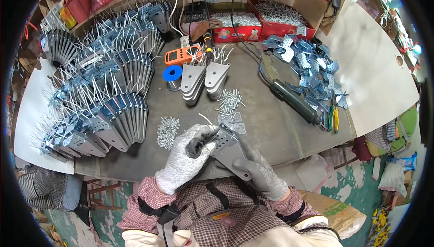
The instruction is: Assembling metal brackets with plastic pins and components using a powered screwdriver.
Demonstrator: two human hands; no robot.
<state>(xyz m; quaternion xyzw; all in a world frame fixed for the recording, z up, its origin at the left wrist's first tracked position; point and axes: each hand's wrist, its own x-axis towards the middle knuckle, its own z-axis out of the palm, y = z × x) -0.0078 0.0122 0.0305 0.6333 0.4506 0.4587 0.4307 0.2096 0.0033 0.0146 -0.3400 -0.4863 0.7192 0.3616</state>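
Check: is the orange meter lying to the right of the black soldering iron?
No. The orange meter lies near the blue solder spool, well left of the black soldering iron on the workbench.

A workshop: workbench (271,125) crowded with stacked metal brackets (113,84), screws (229,100), pliers (333,118).

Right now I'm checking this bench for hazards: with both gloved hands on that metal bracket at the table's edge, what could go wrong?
1. The metal bracket, held by the left hand and right hand, sits over the table edge; a slip could drop it to the floor.
2. The loose screws and pile of nuts lie close by; a sweeping sleeve might scatter them.
3. The black power tool has a cable crossing the bench that could snag.
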